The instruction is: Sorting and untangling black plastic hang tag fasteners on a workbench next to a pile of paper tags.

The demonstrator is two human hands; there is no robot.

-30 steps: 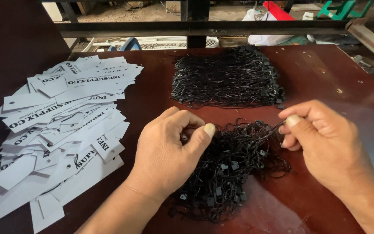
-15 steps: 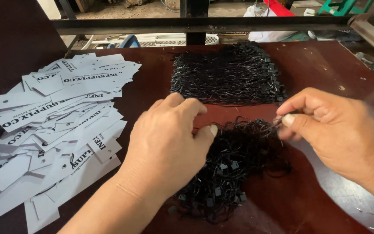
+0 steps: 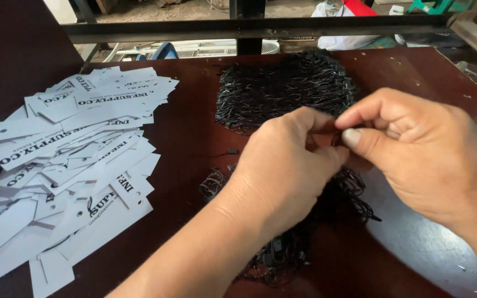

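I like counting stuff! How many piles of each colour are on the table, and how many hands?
Black string piles: 2, far pile, near pile
White tag piles: 1, white tags
Hands: 2, left hand, right hand
Total: 5

Even daylight from the far open side; sheen on the dark red-brown tabletop (image 3: 415, 259) at lower right. Slight motion blur.

We see the left hand (image 3: 282, 165) and right hand (image 3: 415, 149) meet fingertip to fingertip over a tangled pile of black strings (image 3: 282, 248); white paper tags (image 3: 67, 165) lie spread left on the dark red counter (image 3: 194, 143).
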